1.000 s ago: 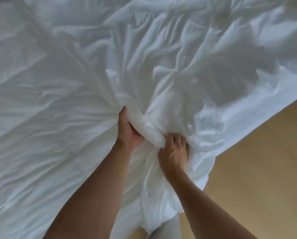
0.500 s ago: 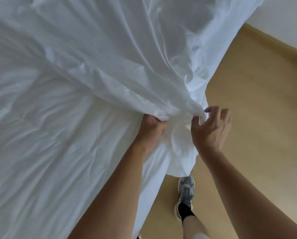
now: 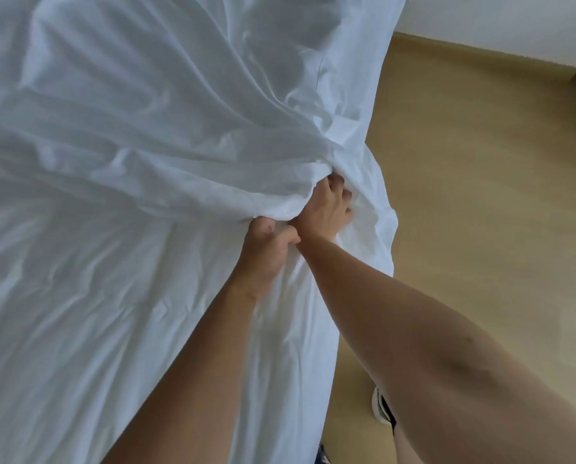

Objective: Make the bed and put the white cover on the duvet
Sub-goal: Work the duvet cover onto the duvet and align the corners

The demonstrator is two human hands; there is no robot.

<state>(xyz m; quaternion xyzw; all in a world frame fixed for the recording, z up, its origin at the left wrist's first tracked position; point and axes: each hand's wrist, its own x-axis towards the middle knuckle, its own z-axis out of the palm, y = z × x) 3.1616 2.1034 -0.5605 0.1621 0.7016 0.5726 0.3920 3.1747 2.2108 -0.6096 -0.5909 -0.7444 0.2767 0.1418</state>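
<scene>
Head view: the left hand [image 3: 267, 251] grips a gathered fold of the white cover [image 3: 139, 139], the right hand [image 3: 326, 209], touching it on the far side, curls its fingers into the same bunch, and the cover spreads across left and centre beside the wooden floor [image 3: 480, 202] at right.

Right hand [image 3: 326, 209] no longer open beside the white cover [image 3: 179, 135], now gripping its bunched fold, touching left hand [image 3: 266, 251]
</scene>
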